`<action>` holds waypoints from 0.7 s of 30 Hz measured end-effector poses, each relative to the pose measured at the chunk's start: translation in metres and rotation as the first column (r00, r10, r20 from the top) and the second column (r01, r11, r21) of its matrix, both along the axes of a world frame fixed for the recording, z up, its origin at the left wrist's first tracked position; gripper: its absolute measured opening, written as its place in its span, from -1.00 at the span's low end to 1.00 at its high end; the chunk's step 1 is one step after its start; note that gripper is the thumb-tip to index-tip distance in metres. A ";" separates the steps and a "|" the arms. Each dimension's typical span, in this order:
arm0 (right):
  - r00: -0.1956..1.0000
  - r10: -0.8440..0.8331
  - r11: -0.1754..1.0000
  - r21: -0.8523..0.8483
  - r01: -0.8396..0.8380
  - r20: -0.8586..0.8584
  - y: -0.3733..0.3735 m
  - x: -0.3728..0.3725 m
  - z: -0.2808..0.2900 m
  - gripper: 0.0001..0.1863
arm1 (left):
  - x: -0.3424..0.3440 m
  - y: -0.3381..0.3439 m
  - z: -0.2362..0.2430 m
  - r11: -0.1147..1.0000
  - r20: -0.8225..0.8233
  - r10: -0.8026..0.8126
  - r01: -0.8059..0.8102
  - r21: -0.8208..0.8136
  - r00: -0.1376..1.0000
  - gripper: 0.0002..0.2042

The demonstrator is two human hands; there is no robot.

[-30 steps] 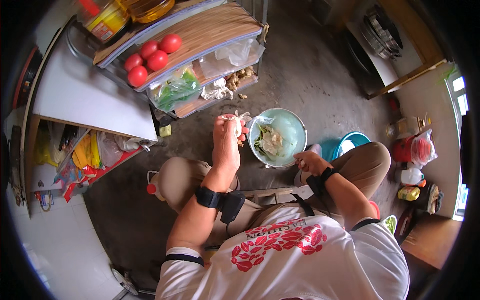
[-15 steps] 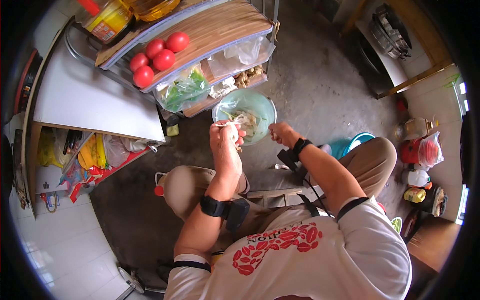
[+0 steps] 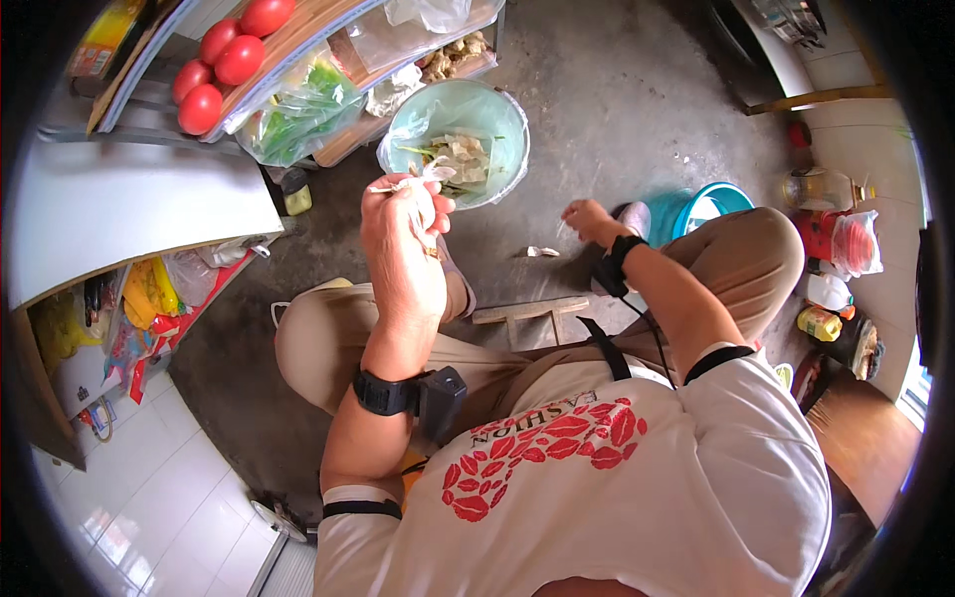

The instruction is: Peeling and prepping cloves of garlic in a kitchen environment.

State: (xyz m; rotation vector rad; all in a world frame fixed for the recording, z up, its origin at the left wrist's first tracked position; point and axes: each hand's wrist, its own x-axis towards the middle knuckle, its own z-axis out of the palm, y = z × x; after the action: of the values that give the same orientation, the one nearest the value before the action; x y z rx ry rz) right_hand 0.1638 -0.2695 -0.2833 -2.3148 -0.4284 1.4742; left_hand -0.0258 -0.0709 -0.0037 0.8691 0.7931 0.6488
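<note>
My left hand (image 3: 403,221) is closed round a head of garlic (image 3: 416,189), whose white papery skin and stalk stick out past the fingers. It is held over the near rim of a pale green bin (image 3: 513,119) with a clear plastic liner. Inside lie papery skins (image 3: 463,157) and green scraps. Out to the right of the bin, my right hand (image 3: 595,221) has its fingers pinched together. A thin pale bit shows at its fingertips, too small to name. The palm side of my left hand hides most of the garlic.
A pale scrap (image 3: 542,252) lies on the dark floor near a low wooden stool (image 3: 532,309). Beside my right shoe stands a blue basin (image 3: 731,189). Tomatoes (image 3: 239,60) sit on the rack at upper left, above bagged greens (image 3: 303,109). Bottles (image 3: 824,189) line the right wall.
My right hand has moved away from the bin's rim, to the right. My left hand still holds the garlic. The whole view has shifted, with the bin and rack now higher and further left.
</note>
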 end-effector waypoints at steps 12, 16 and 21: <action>0.684 0.621 0.783 -0.286 -0.552 0.383 -0.015 -0.076 -0.047 -0.78 | 0.031 -0.010 -0.015 0.989 -0.127 -0.078 0.062 -0.132 0.989 -0.86; 0.689 0.684 0.726 -0.323 -0.607 0.240 -0.004 -0.059 -0.042 -0.81 | 0.039 -0.008 -0.015 0.989 -0.149 -0.096 0.077 -0.126 0.984 -0.86; 0.879 0.015 0.996 -0.089 0.031 0.476 0.015 -0.017 -0.054 -0.80 | 0.039 -0.004 -0.020 0.991 -0.137 -0.106 0.093 -0.099 0.985 -0.87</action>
State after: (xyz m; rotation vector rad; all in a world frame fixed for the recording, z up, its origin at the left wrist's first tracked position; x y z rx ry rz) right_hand 0.1472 -0.2548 -0.3368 -2.7487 -0.4821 0.9169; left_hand 0.0135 -0.0748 -0.0233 0.8715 0.8951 0.4618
